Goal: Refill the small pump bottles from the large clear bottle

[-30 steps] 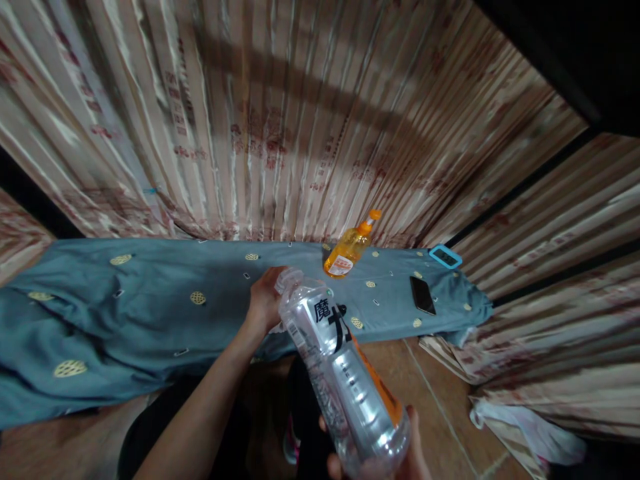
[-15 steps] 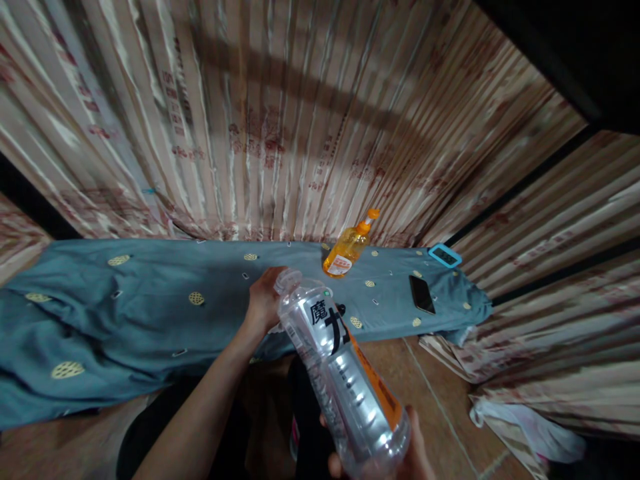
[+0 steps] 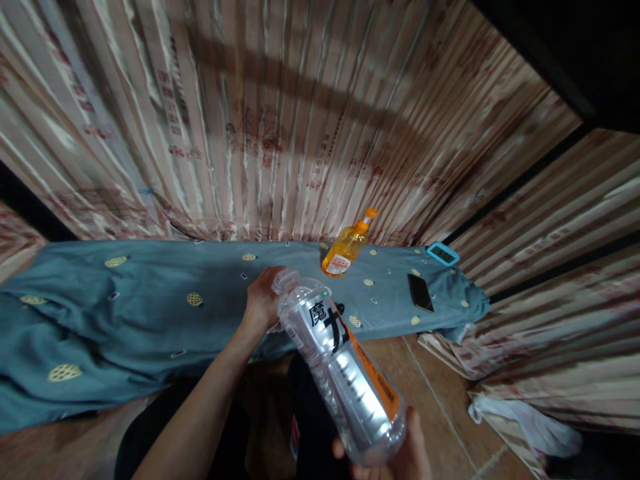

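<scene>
A large clear plastic bottle (image 3: 345, 373) with a silver and orange label and black characters slants across the front, its neck toward the upper left. My left hand (image 3: 263, 299) is closed at the neck, with its fingertips hidden behind the bottle. My right hand (image 3: 415, 447) grips the base from below and the right. Just beyond the neck, a pump bottle (image 3: 346, 252) of orange liquid stands on the patterned teal cloth (image 3: 165, 287), touched by neither hand.
To the right on the cloth lie a dark phone (image 3: 421, 293) and a blue-framed digital clock (image 3: 443, 254). A pleated curtain (image 3: 280, 133) hangs right behind the covered surface. Below is the tiled floor (image 3: 425, 373), with white fabric (image 3: 530, 423) at right.
The bottle's base has shifted slightly up and left, and more of my right hand shows around it. My left hand stays at the neck. The view has shifted slightly.
</scene>
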Motion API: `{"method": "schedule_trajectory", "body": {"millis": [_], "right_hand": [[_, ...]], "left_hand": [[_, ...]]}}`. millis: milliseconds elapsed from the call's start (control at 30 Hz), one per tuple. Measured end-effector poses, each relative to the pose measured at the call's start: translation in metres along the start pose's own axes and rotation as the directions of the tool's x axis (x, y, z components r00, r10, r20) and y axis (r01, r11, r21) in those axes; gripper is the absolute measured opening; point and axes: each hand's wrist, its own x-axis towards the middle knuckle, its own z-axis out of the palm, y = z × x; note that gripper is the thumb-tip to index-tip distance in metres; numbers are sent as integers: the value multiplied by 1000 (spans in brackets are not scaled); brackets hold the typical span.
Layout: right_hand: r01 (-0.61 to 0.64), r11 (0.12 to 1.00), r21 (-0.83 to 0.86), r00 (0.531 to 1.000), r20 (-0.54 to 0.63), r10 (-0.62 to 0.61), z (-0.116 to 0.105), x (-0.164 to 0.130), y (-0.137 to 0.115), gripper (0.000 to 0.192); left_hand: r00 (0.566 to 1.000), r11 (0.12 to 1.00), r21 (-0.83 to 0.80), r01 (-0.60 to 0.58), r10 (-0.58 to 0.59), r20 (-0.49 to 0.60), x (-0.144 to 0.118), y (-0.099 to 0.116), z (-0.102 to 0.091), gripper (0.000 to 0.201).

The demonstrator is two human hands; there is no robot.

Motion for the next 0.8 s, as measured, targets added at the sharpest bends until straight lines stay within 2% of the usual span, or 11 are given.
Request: {"method": "schedule_trajectory", "body": {"millis": [133, 367, 633, 800], "right_hand": [[72, 993, -93, 994, -81, -80, 3, 1, -8, 83], [168, 972, -164, 975, -116, -188, 9, 1, -14, 73], [196, 967, -165, 964, -147, -220, 10, -2, -14, 72], [186, 970, -155, 971, -119, -205, 15, -2, -15, 68]], "left_hand": [[1000, 999, -24, 28, -28, -1, -1, 5, -2, 23], [1000, 999, -47, 10, -10, 0, -4, 5, -3, 30], [1000, 999, -37, 15, -15, 0, -3, 0, -2, 31], [1000, 998, -61, 4, -5, -20, -3, -3, -1, 33]]}}
